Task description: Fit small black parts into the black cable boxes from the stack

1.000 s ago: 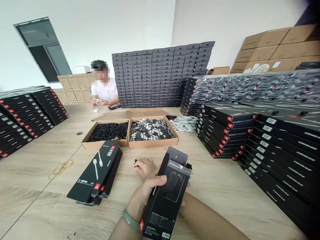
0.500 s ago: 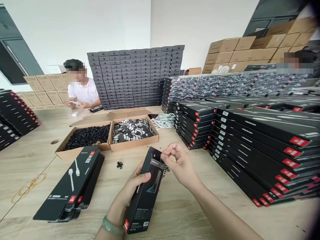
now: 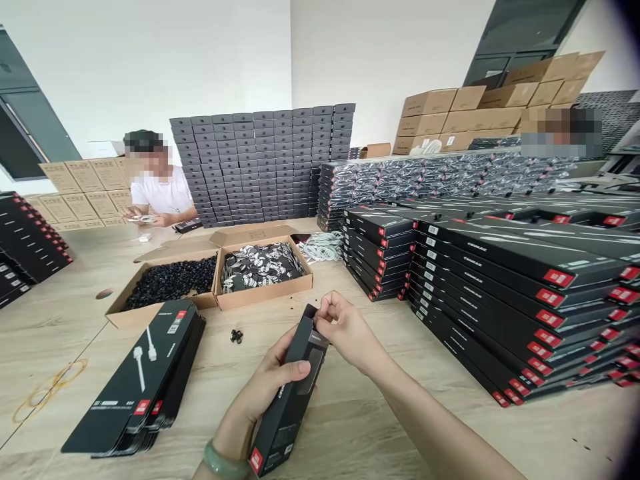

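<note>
A slim black cardboard packaging box [image 3: 293, 407] with a small window stands tilted in front of me. My left hand [image 3: 280, 380] is closed around its side, thumb across the front. At the box's upper end, where a flap stands up, my right hand [image 3: 343, 327] has its fingers pinched together. What those fingertips hold, if anything, is hidden. To the left lies a stack of flat black packaging sleeves [image 3: 140, 373] printed with a white cable. Between the stack and the box is a little cluster of small black pieces [image 3: 237, 336].
Beyond are an open carton of small black parts [image 3: 173, 280] and a carton of black-and-white pieces [image 3: 263, 267]. Pale cables [image 3: 323, 247] lie beside them. Long black boxes [image 3: 470, 300] are stacked at right. Yellow rubber bands [image 3: 50, 390] lie left. A co-worker [image 3: 160, 193] sits across the table.
My right fingers have moved in over the top opening of the box. The box has turned slightly, and the whole view has shifted a little.
</note>
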`<state>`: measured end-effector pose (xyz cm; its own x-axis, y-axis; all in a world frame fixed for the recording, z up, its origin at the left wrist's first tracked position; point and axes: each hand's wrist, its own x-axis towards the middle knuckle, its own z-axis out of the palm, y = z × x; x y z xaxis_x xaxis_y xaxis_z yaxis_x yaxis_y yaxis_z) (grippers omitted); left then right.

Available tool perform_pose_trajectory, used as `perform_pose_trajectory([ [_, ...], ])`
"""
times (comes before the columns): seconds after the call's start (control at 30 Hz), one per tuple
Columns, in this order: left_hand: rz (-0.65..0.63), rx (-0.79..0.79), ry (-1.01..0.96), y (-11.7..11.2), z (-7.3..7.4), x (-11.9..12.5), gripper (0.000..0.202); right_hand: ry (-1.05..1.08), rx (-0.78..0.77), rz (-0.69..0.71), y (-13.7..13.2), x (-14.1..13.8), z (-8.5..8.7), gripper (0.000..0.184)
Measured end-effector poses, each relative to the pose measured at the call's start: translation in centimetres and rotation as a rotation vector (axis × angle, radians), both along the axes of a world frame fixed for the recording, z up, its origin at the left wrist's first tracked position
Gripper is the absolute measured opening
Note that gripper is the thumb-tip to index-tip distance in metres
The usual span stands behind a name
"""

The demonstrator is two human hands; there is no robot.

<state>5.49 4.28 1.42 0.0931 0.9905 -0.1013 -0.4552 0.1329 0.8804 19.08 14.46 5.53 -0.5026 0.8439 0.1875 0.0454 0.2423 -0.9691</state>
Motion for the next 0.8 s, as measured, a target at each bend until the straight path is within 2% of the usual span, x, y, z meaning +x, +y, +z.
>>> perform_pose_trajectory([
  [0.13,-0.028,0.021,0.083,-0.2,0.4,-0.2,0.065,0.006,-0.008,0.028,0.3,0.3,0.0,0.014],
  [0.3,-0.083,0.028,-0.119,0.0,0.5,-0.3,0.074,0.003,-0.074,0.261,1.0,2.0,0.1,0.018],
  [0.37,-0.1,0.034,-0.16,0.0,0.4,-0.3,0.073,-0.01,-0.094,0.307,1.3,2.4,0.0,0.021],
  [0.6,-0.16,0.035,-0.172,0.2,-0.3,-0.6,0.077,-0.133,0.235,0.07,1.0,1.5,-0.5,0.013],
  [0.8,-0.194,-0.008,-0.315,0.5,-1.4,-0.5,0.063,-0.147,0.252,0.087,0.8,1.4,-0.6,0.014],
])
